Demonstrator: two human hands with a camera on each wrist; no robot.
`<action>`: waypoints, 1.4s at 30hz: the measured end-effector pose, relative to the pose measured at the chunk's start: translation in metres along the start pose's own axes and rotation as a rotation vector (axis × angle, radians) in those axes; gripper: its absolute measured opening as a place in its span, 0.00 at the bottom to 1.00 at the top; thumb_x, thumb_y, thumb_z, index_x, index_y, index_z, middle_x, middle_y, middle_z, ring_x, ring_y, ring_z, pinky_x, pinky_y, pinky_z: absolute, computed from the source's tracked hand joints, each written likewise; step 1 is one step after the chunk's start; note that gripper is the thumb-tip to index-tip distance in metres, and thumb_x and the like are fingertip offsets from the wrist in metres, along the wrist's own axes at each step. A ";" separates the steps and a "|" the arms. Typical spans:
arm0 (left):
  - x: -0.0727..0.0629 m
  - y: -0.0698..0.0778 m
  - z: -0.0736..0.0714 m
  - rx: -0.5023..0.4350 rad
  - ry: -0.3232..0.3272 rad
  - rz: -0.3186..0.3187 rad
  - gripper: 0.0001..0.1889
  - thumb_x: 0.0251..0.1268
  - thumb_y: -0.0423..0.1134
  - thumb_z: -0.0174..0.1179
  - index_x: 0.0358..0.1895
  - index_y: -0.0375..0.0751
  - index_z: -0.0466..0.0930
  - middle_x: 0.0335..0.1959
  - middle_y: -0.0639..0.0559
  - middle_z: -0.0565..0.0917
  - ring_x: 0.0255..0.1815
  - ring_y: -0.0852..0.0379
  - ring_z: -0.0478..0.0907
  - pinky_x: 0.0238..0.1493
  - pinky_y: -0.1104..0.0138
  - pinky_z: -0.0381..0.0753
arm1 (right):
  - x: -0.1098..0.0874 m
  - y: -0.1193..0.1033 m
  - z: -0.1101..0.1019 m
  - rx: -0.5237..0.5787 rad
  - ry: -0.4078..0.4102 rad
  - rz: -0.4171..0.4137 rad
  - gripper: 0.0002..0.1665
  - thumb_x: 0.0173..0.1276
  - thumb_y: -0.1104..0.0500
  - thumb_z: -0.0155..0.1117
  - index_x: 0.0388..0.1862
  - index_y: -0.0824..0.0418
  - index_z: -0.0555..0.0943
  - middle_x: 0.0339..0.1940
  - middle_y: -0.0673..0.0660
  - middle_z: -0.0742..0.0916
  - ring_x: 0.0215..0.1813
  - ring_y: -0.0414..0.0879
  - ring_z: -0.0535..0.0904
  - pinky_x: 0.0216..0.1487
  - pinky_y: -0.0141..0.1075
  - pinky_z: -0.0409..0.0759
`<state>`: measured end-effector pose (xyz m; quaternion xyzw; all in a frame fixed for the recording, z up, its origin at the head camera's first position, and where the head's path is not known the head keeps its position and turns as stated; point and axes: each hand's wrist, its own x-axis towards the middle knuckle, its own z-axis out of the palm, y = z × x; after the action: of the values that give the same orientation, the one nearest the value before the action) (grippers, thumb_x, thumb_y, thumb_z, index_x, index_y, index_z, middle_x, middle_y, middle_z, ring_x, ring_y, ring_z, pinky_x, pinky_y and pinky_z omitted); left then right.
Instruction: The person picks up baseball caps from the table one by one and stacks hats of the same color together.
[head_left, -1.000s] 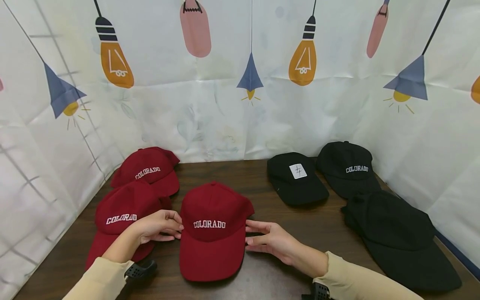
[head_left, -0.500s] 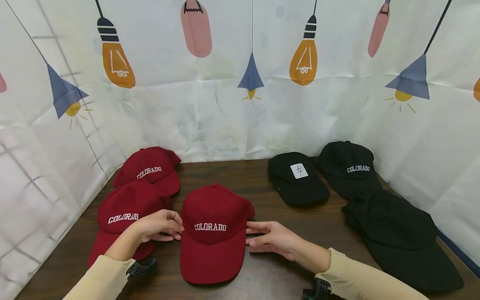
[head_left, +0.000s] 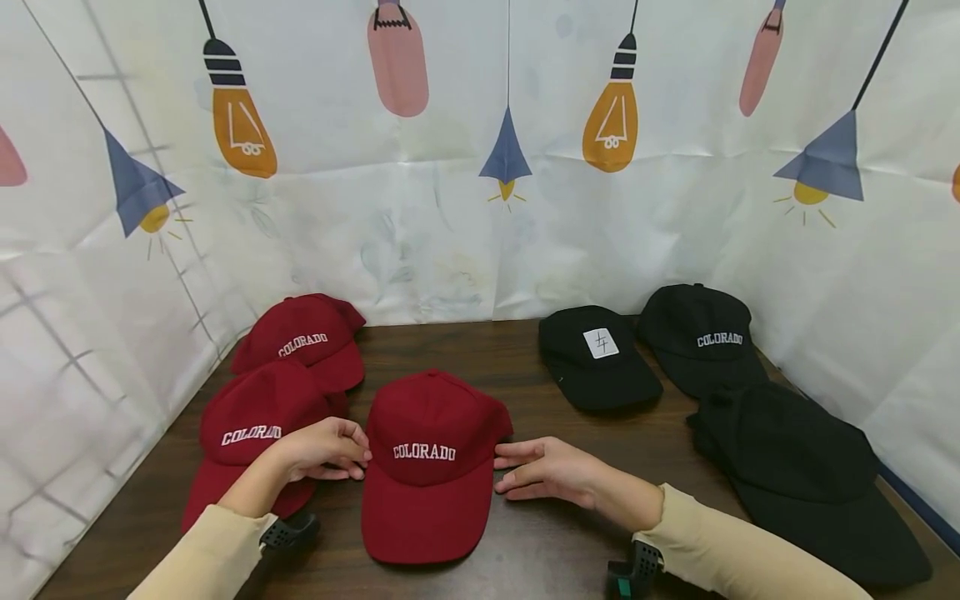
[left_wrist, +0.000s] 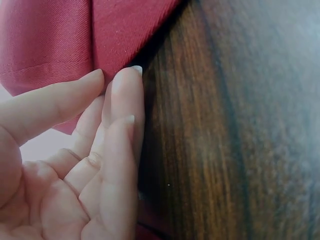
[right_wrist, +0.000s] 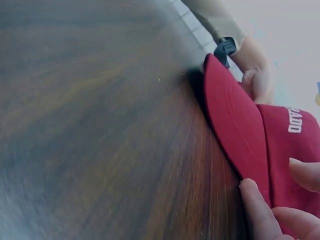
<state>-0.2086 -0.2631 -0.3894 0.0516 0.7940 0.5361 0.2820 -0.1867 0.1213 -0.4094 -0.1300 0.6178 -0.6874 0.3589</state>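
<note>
A red baseball cap (head_left: 435, 508) with white COLORADO lettering lies in the middle of the table, its brim toward me. At its left edge, where crown and brim meet, my left hand (head_left: 326, 450) pinches the fabric; the left wrist view shows thumb and finger (left_wrist: 127, 90) meeting at that corner. On the opposite side, my right hand (head_left: 555, 475) rests its loosely extended fingertips against the cap. One finger (right_wrist: 257, 207) touches the brim's edge in the right wrist view, with another digit over the crown. Behind my left forearm lies a second red cap (head_left: 247, 408).
A third red cap (head_left: 303, 329) lies at the back left. Toward the right are a black cap with a white label (head_left: 588, 379), a black COLORADO cap (head_left: 693, 308) and a plain black cap (head_left: 802, 450). Printed white curtains (head_left: 450, 233) enclose the brown table (head_left: 450, 342).
The whole head view has shifted slightly to the right. Both hands and the middle red cap keep nearly the same places relative to each other.
</note>
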 end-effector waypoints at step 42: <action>-0.026 0.051 -0.029 0.253 0.045 0.046 0.10 0.73 0.33 0.60 0.48 0.27 0.80 0.39 0.43 0.84 0.39 0.50 0.83 0.43 0.57 0.85 | 0.002 -0.026 0.017 -0.087 -0.072 -0.201 0.29 0.71 0.67 0.65 0.69 0.75 0.74 0.62 0.66 0.83 0.51 0.50 0.86 0.59 0.47 0.81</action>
<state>-0.2127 -0.2760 -0.3263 0.0930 0.8601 0.4389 0.2426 -0.1858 0.1066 -0.3816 -0.2313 0.6177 -0.6873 0.3043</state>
